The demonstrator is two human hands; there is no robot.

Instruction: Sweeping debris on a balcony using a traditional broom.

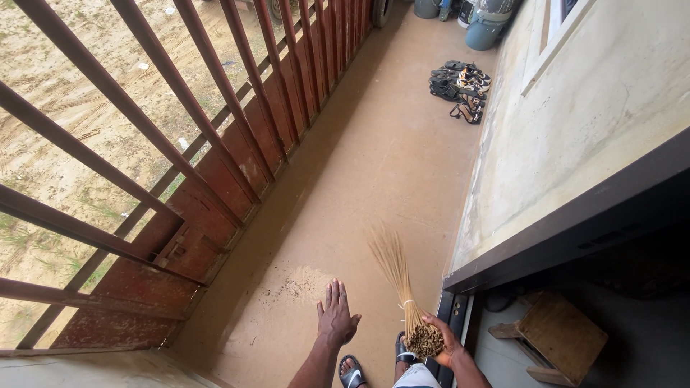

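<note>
Two hands at bottom centre of the frame: left hand (336, 318) held flat, fingers spread, palm down over the floor, holding nothing; right hand (440, 340) wrapped around the tied butt end of a broomstick bundle (397, 276), a hand broom of thin straw-coloured sticks bound with a pale string, bristles fanning up-left and tips near or on the floor, contact not clear. Black slides (352, 371) on both feet at the bottom edge, just beside the wrists. Just ahead of the left hand, lower centre, a small dirt pile (298, 284), sandy grit and dark specks gathered loosely on the tan concrete floor (374, 158). Judged from that: sweeping partly done, debris collected into one patch but not picked up, no dustpan in view; the floor farther up looks mostly clean. Lower right, a dark doorway threshold with a small wooden stool (557, 334) inside. Left side of the frame, a rust-red metal railing (215, 144) runs diagonally, sandy ground behind it. Right side, a stained cream wall (575, 122). Upper right of centre, a cluster of sandals (461, 86) against the wall. Top edge, blue-grey plastic containers (485, 25), partly cut off.
</note>
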